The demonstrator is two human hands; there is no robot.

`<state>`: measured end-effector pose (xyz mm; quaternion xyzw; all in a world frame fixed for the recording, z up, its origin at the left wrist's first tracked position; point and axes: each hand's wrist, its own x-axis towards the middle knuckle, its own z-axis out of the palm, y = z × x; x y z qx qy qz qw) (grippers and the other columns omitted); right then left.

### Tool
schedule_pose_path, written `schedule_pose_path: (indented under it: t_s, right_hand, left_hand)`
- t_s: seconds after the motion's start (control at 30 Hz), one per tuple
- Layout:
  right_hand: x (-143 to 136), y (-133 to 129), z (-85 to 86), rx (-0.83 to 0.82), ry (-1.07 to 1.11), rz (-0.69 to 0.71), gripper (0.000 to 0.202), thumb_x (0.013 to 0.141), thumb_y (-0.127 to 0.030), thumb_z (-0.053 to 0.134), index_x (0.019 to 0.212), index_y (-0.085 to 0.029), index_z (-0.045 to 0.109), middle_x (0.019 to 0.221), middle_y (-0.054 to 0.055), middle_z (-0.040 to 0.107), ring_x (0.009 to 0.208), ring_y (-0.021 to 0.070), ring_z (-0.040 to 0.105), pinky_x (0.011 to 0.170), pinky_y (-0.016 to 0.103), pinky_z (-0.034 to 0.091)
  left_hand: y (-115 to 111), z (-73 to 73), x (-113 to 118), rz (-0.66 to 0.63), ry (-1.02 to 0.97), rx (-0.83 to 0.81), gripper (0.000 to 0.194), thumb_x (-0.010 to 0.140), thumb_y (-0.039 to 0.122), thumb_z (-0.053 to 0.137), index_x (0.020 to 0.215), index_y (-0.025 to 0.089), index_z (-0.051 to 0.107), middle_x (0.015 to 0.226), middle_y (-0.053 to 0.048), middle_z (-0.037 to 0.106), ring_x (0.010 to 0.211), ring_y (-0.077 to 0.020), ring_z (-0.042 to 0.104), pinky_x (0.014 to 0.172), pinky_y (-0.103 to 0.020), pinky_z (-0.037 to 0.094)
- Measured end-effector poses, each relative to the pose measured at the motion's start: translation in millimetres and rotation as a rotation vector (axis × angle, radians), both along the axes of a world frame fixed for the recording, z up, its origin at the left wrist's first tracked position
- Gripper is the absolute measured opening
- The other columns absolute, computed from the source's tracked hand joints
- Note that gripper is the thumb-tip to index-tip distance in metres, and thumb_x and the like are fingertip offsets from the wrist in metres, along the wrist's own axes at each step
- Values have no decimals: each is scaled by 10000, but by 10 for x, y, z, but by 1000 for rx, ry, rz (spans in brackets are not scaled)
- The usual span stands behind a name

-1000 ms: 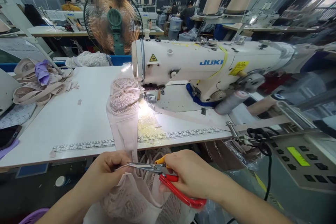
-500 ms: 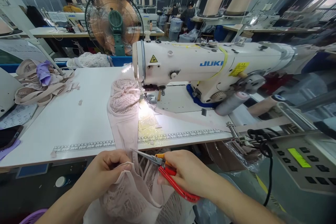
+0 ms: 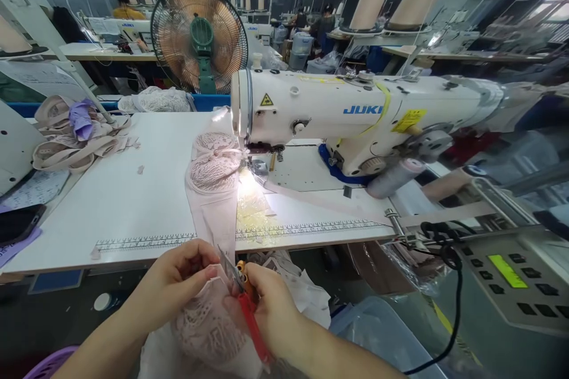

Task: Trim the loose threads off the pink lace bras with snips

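Note:
My left hand (image 3: 182, 275) pinches the edge of a pale pink lace bra (image 3: 213, 323) below the table's front edge. In my right hand (image 3: 271, 302) is a pair of red-handled scissors (image 3: 252, 328), its blades pointing up and to the left, close to my left fingertips and the fabric edge. Whether the blades touch the cloth I cannot tell. More of the same pink lace work (image 3: 213, 172) lies on the table, reaching under the needle area of a white sewing machine (image 3: 311, 106).
A ruler strip (image 3: 311, 230) runs along the table front. Tangled straps (image 3: 80, 136) and a phone (image 3: 20, 224) lie at left. A green fan (image 3: 200, 35) stands behind. A control panel (image 3: 511, 278) is at right, and a clear plastic bin (image 3: 382, 331) sits below.
My right hand has moved left and down, turning the scissors more upright and nearer my left fingers. My left hand has risen slightly with the fabric. The view has shifted a little.

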<state>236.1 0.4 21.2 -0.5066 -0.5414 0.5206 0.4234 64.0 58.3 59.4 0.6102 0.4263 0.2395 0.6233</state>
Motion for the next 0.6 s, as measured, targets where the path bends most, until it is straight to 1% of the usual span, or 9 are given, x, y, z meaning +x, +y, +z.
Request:
schedule_pose_path:
  t_s: [0.07, 0.1, 0.2, 0.27, 0.33, 0.4, 0.5, 0.6]
  right_hand:
    - [11, 3, 0, 1, -14, 1, 226, 635, -269, 557, 599, -213, 341, 584, -48, 359, 511, 91, 319, 452, 213, 285]
    - [20, 1, 0, 12, -24, -3, 233, 636, -267, 554, 592, -214, 331, 586, -45, 360, 517, 93, 328, 456, 214, 291]
    - [37, -8, -7, 69, -50, -15, 208, 646, -245, 538, 595, -212, 339, 587, -40, 379, 522, 97, 347, 455, 209, 299]
    - [37, -14, -11, 112, -68, -27, 163, 657, -227, 524, 611, -210, 369, 587, -39, 389, 517, 97, 351, 439, 200, 295]
    - [33, -20, -8, 159, -76, -29, 135, 665, -217, 520, 626, -209, 390, 587, -38, 398, 513, 98, 352, 424, 190, 292]
    - [32, -27, -3, 199, -77, -19, 125, 663, -210, 525, 636, -209, 403, 586, -38, 406, 508, 98, 354, 415, 185, 296]
    - [35, -39, -9, 221, -69, -15, 124, 670, -209, 531, 648, -209, 409, 594, -35, 426, 503, 98, 365, 414, 185, 310]
    - [40, -45, -27, 223, -78, -35, 133, 678, -213, 538, 657, -210, 407, 598, -36, 427, 501, 96, 364, 418, 186, 317]
  left_hand:
    - [1, 3, -33, 35, -31, 51, 165, 862, 383, 593, 833, 220, 589, 778, 3, 589, 717, -140, 549, 635, -214, 424]
    - [1, 11, -47, 32, -45, 82, 159, 877, 366, 572, 811, 222, 581, 783, 7, 587, 717, -132, 547, 634, -202, 424]
    - [-4, 50, -74, -25, -66, 164, 139, 877, 318, 564, 779, 220, 574, 833, 1, 602, 745, -132, 555, 649, -191, 433]
    - [-15, 71, -71, -47, -21, 207, 125, 860, 286, 579, 761, 209, 579, 868, -18, 612, 790, -151, 565, 662, -203, 435]
    - [-31, 80, -53, -42, 46, 237, 141, 857, 271, 568, 740, 195, 583, 875, -38, 619, 809, -169, 570, 669, -221, 433]
    - [-47, 80, -26, -20, 81, 248, 178, 862, 278, 544, 713, 186, 575, 831, -42, 618, 765, -167, 567, 650, -233, 428]
    - [-74, 76, 15, 50, 80, 253, 176, 838, 268, 560, 682, 188, 558, 747, -18, 596, 677, -146, 544, 598, -223, 417]
    - [-110, 75, 47, 120, 69, 265, 192, 806, 243, 585, 630, 189, 533, 737, -10, 594, 657, -135, 547, 579, -209, 423]
